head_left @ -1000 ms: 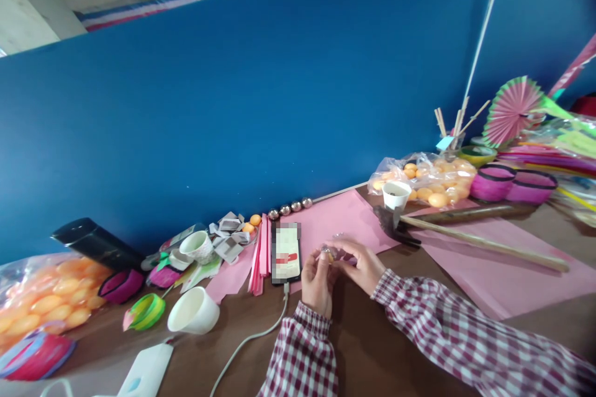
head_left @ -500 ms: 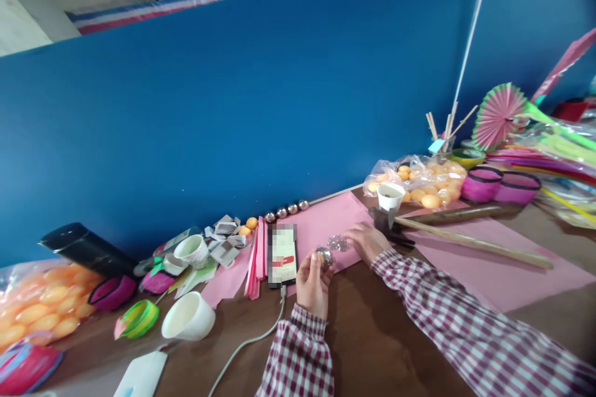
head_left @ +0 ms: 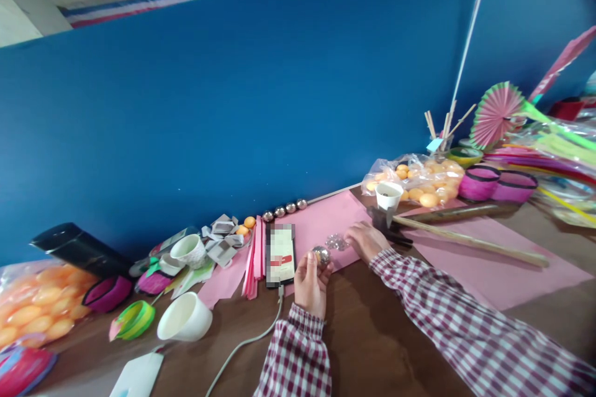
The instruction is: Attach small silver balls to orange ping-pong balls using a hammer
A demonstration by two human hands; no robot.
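A shiny silver ball (head_left: pixel 321 255) is gripped between the thumb and fingers of my left hand (head_left: pixel 311 288), just above the front edge of a pink sheet (head_left: pixel 321 220). To its right lies a small heap of glittering silver pieces (head_left: pixel 336 242) on that sheet. My right hand (head_left: pixel 367 240) rests at the heap's right edge with its fingers bent together and pointing down. Whatever is between those fingertips is too small to see. Several similar silver balls (head_left: pixel 279 211) sit in a row against the blue wall.
Left of my left hand lies a phone (head_left: pixel 282 254) with a white cable (head_left: pixel 242 344). Beyond it are a white cup (head_left: pixel 185 317) and a black container (head_left: pixel 77 251). A hammer (head_left: pixel 470 240), a paper cup (head_left: pixel 389 195) and bagged orange balls (head_left: pixel 428 200) lie to the right.
The whole view has shifted slightly. My left hand still holds the silver ball, and my right hand stays by the heap of pieces.
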